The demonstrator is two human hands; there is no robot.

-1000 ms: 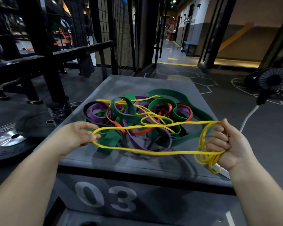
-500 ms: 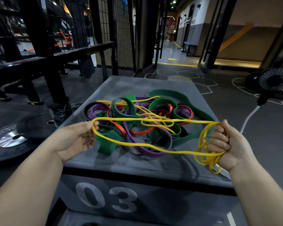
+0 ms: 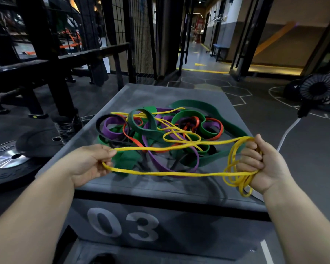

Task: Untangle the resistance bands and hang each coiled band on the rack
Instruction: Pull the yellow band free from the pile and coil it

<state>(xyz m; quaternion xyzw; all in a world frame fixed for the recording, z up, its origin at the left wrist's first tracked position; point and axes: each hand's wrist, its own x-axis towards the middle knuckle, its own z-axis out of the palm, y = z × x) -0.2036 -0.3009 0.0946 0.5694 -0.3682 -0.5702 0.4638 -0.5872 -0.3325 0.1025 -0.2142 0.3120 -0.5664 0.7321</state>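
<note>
Head view: the left hand (image 3: 88,164) has turned and now hooks the yellow band (image 3: 160,173) with bent fingers. The right hand (image 3: 263,164) still grips its coils. It stretches above the pile (image 3: 194,103) on the box (image 3: 160,92); another wrap looks next.

Thin yellow rubber band (image 3: 160,173); wide dark green rubber band (image 3: 215,111); purple rubber band (image 3: 111,133); orange-red rubber band (image 3: 198,121); black rubber band (image 3: 98,124). Matte grey box (image 3: 160,94), pale grey "03" numeral (image 3: 152,230). Dark grey floor (image 3: 293,149), white hexagon outlines.
</note>
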